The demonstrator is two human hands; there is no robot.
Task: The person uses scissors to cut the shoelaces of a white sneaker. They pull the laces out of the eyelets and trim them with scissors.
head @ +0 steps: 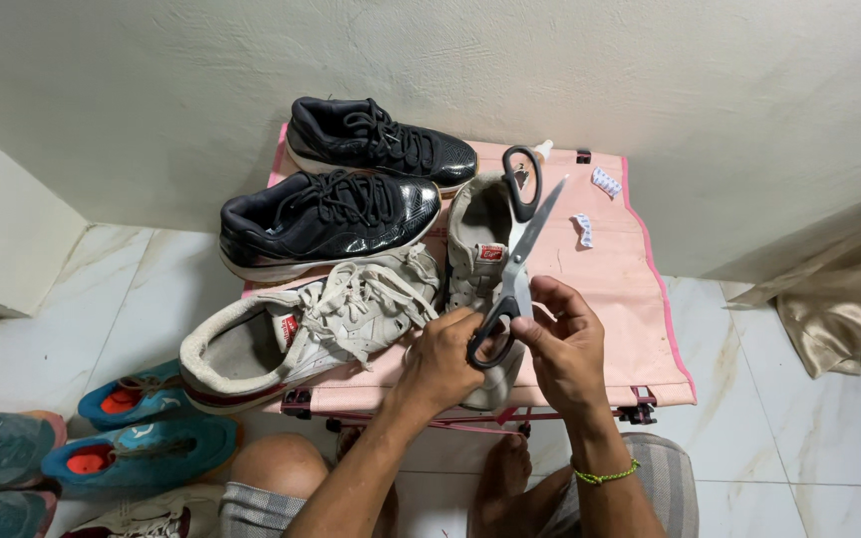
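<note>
Scissors: black-handled scissors (516,267) were in both my hands, blades parted and pointing up and away from me toward the wall; one handle loop stood free at the top, the other sat low between my hands.
Left hand: my left hand (439,361) was curled narrow, its fingers closed against the lower black loop; I could not tell whether a finger passed through it.
Right hand: my right hand (565,344) was pinched shut on the scissors just above that loop, thumb and fingertips on the metal near the pivot; a green cord bracelet (605,475) was on that wrist.
White shoes: one worn white sneaker (316,329) lay on its side to my left, laces loose; the second white sneaker (482,261) stood directly behind the scissors, toe toward me.
Black shoes: two glossy black sneakers (336,219) sat farther back, near the wall.
Surface: all four rested on a pink folding table (630,329); two small white scraps (583,229) lay on its right part.
Floor: blue sneakers (146,438) with orange insoles were on the tiles at my left.
</note>
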